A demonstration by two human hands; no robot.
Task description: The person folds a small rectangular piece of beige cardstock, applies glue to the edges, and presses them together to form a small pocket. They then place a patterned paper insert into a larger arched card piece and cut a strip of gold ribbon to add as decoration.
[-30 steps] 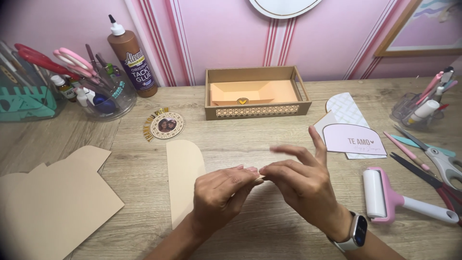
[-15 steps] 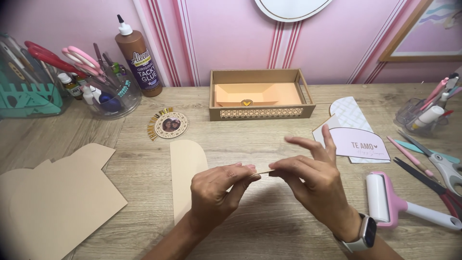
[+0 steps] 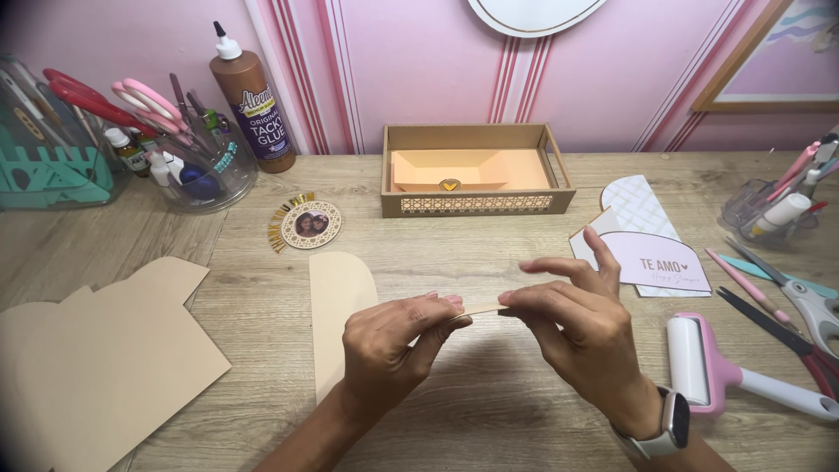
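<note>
Both hands hold a small tan paper strip [image 3: 483,309] edge-on above the wooden desk [image 3: 454,253]. My left hand [image 3: 389,345] pinches its left end between thumb and fingers. My right hand [image 3: 577,328], with a watch on the wrist, pinches the right end, index finger raised. Under and left of my left hand lies a tan arched card piece [image 3: 336,301], flat on the desk.
A tan cardboard tray [image 3: 476,203] holding a peach envelope stands behind. Brown glue bottle [image 3: 253,105], clear tool bowl [image 3: 188,166], round photo medallion [image 3: 308,225], large tan cutouts [image 3: 96,358] at left. White arched cards [image 3: 647,236], pink roller [image 3: 708,367], scissors [image 3: 808,301] at right.
The view has shifted slightly. My hands have drawn a little apart along the strip and turned it edge-on; they stay over the same part of the desk.
</note>
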